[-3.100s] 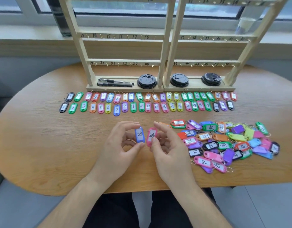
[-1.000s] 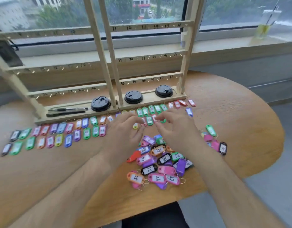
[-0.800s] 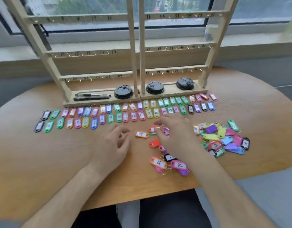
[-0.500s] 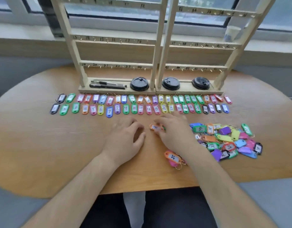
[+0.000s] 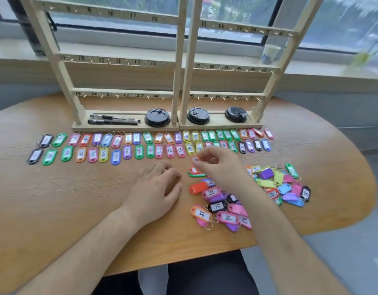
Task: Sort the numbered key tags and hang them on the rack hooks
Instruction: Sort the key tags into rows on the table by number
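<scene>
Two rows of sorted key tags [image 5: 149, 145] lie across the table below the wooden rack [image 5: 179, 67], whose numbered hooks are bare. A loose pile of unsorted tags [image 5: 243, 194] spreads to the right. My right hand [image 5: 217, 165] pinches an orange tag [image 5: 194, 159] just above the table, close under the sorted rows. A red tag on a green one [image 5: 194, 172] lies beneath it. My left hand [image 5: 156, 188] rests palm down on the table, fingers loosely bent, holding nothing.
Black pens [image 5: 113, 120] and three black cup lids [image 5: 157, 118] sit on the rack's base. A cup [image 5: 270, 53] stands on the window sill behind. The table's front edge [image 5: 162, 265] is near my arms.
My right hand has lifted the orange tag off the table and brought it up toward the sorted rows. My left hand stays flat on the table. The view tilted slightly.
</scene>
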